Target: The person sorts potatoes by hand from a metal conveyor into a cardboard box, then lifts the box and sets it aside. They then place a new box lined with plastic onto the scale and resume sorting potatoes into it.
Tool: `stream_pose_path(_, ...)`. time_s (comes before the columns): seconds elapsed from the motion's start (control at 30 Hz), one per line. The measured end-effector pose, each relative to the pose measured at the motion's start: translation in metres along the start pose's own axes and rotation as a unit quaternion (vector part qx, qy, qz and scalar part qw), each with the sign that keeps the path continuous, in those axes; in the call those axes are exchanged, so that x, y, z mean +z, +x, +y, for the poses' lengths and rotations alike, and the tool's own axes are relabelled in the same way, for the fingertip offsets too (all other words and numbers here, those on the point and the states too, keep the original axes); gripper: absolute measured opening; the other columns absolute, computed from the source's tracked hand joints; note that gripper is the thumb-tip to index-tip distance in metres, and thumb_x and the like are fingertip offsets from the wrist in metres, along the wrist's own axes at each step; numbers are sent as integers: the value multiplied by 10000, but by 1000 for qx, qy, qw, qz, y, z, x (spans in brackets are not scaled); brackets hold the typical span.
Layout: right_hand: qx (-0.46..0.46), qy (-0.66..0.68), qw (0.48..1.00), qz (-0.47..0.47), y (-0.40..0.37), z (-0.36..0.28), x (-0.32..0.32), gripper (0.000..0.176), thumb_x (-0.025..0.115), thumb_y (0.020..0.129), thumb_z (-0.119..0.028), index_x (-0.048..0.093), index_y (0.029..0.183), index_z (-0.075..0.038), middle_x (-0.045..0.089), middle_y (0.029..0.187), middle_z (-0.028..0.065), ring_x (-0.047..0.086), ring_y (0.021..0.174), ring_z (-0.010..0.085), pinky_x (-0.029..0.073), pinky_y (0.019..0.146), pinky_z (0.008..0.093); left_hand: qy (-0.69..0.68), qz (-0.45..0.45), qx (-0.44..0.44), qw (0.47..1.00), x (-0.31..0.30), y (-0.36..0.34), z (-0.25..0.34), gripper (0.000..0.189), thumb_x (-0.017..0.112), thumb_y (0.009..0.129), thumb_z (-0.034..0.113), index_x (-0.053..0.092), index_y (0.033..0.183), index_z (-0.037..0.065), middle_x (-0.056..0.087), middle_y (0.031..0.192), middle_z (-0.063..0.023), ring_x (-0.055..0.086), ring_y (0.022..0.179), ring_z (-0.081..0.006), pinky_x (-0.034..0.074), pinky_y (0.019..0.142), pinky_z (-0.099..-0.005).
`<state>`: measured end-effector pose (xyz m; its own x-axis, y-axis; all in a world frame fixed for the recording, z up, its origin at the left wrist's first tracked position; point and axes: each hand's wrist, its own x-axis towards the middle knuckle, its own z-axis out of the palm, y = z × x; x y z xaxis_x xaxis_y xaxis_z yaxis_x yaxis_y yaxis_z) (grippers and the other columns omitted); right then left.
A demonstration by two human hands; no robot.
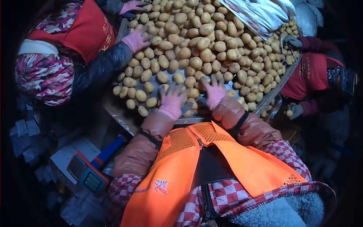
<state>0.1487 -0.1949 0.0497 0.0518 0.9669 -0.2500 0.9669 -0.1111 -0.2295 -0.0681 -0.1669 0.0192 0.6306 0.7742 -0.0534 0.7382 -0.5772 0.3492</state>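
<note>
Seen from the head camera, a heap of pale tan, smooth-skinned oval potatoes covers a grey metal sorting table. It is thickest toward the far end and thins to single scattered ones at the near edge. The person's left hand, in a pink knitted glove, lies palm-down with fingers fanned wide over the nearest potatoes. The right hand, gloved alike, is splayed just beside it, its fingers curled round nothing. A co-worker's pink-gloved hand rests on the pile at the left, and another's grey-gloved hand at the right closes on a single potato. The potatoes under both palms are hidden, a crumpled white sack is cut off at the top, and the corners are lost in darkness.
</note>
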Motion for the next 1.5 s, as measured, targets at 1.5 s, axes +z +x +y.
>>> stream_pose_path(1.5,-151,139,966,-156,75,-63,14,1011,760,809,-249,99,1574,-272,406,1395,344,486,1259,489,434,1056,489,-225,231,-669,669,150,-252,-154,580,702,880,279,501,1392,95,592,1288,-220,561,1215,-373,445,1031,-424)
